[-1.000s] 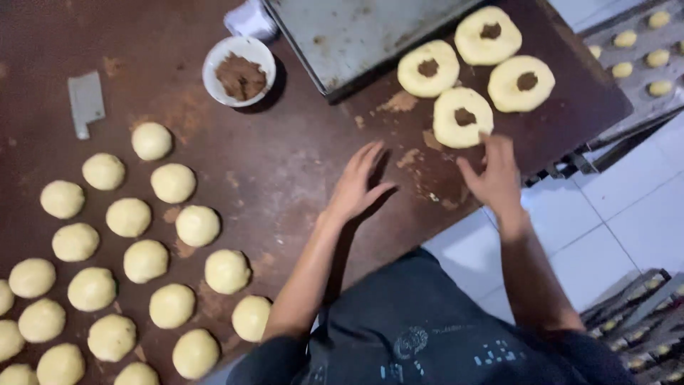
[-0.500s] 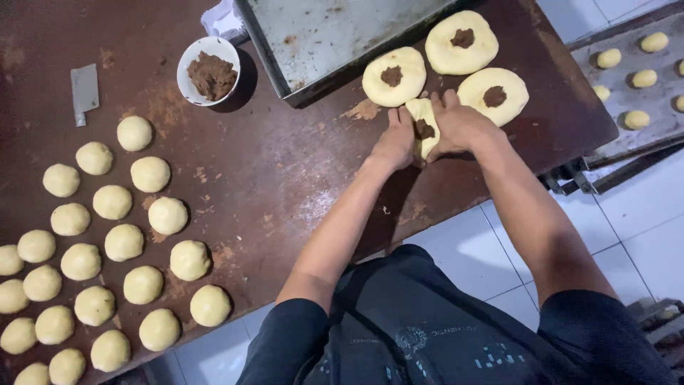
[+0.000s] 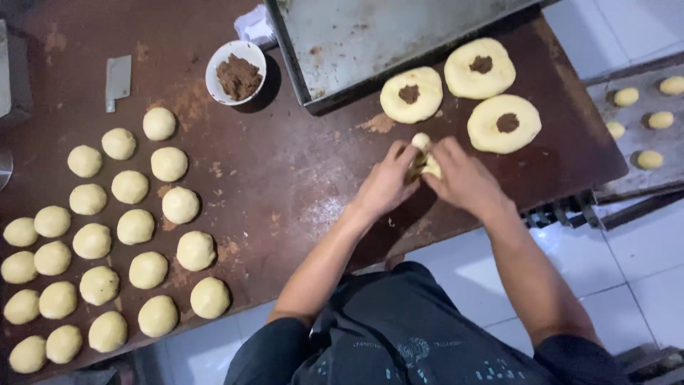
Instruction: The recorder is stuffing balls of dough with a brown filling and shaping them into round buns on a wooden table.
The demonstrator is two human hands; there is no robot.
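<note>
Dough piece (image 3: 425, 153) now gathered between hands

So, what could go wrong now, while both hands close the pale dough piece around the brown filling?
1. The left hand and right hand pinch the pale filled dough piece closed; brown filling might squeeze out of the seam.
2. Three flattened pale dough discs with brown filling lie open beside them and may dry.
3. The right forearm could brush the nearest disc.
</note>
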